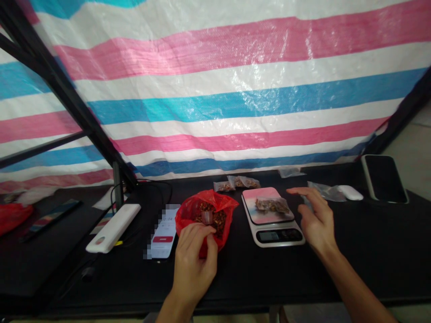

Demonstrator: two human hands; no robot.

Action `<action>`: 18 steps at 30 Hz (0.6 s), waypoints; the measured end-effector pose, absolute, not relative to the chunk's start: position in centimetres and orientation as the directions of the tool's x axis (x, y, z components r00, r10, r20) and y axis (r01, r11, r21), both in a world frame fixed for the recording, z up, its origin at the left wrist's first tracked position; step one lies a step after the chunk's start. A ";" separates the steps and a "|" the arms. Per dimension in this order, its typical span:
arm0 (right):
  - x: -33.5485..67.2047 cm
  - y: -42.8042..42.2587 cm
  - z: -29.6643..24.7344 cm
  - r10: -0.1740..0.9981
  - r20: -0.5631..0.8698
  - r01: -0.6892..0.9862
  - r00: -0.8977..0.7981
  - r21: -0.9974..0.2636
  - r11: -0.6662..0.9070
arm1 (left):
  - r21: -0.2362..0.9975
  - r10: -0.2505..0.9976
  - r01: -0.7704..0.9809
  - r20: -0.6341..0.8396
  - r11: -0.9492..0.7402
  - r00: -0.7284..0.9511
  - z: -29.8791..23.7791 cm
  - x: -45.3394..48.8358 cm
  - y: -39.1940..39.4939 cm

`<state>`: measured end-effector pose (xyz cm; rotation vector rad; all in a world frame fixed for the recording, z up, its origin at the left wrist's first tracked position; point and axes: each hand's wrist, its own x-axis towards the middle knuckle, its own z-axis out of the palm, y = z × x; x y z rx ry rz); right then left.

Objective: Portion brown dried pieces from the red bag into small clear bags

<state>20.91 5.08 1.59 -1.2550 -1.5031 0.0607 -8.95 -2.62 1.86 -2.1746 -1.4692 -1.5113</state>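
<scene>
My left hand [195, 253] is at the near side of an open red plastic bag [229, 204], its fingers closed over the rim. Inside the bag lie brown dried pieces [220, 217] and a small clear plastic item [207, 218], partly hidden. A white kitchen scale [251, 226] with a pink top stands right of the bag. On its plate rests a small clear packet [272, 205] filled with brown pieces. My right hand [314, 217] hovers at the scale's right side, fingers apart, the index pointing left. A bit of clear plastic shows behind its thumb.
Several filled packets [240, 183] lie behind the scale, with clear empty bags [291, 172] farther right. A white case [350, 193] and a propped phone [384, 179] stand at right. Left are a lit phone [164, 237], a white power bank [112, 229] and cables.
</scene>
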 end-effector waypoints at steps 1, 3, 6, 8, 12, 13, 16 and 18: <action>20.9 5.1 1.5 0.705 0.683 0.645 0.190 -0.629 0.435 | 0.401 0.636 0.749 0.771 -0.527 0.036 1.9 -8.9 -2.6; 20.9 5.2 1.3 0.715 0.677 0.633 0.174 -0.634 0.445 | 0.399 0.631 0.745 0.774 -0.535 0.039 1.8 -8.7 -2.5; 20.9 5.5 1.2 0.740 0.663 0.640 0.112 -0.618 0.457 | 0.396 0.621 0.736 0.783 -0.549 0.042 1.8 -8.6 -2.6; 20.8 5.7 1.1 0.760 0.647 0.676 0.055 -0.584 0.448 | 0.395 0.613 0.730 0.789 -0.557 0.041 1.8 -8.4 -2.6; 20.5 5.8 1.1 0.781 0.623 0.770 -0.048 -0.475 0.427 | 0.383 0.596 0.724 0.802 -0.573 0.047 1.9 -8.1 -2.6; 20.3 5.8 1.0 0.782 0.619 0.788 -0.069 -0.447 0.423 | 0.379 0.590 0.722 0.806 -0.578 0.048 2.0 -8.1 -2.6; 20.0 5.7 0.9 0.786 0.609 0.822 -0.101 -0.395 0.411 | 0.373 0.579 0.718 0.814 -0.588 0.051 2.1 -7.9 -2.6; 19.9 5.8 0.7 0.790 0.603 0.832 -0.114 -0.376 0.407 | 0.372 0.577 0.717 0.815 -0.590 0.052 2.1 -7.9 -2.6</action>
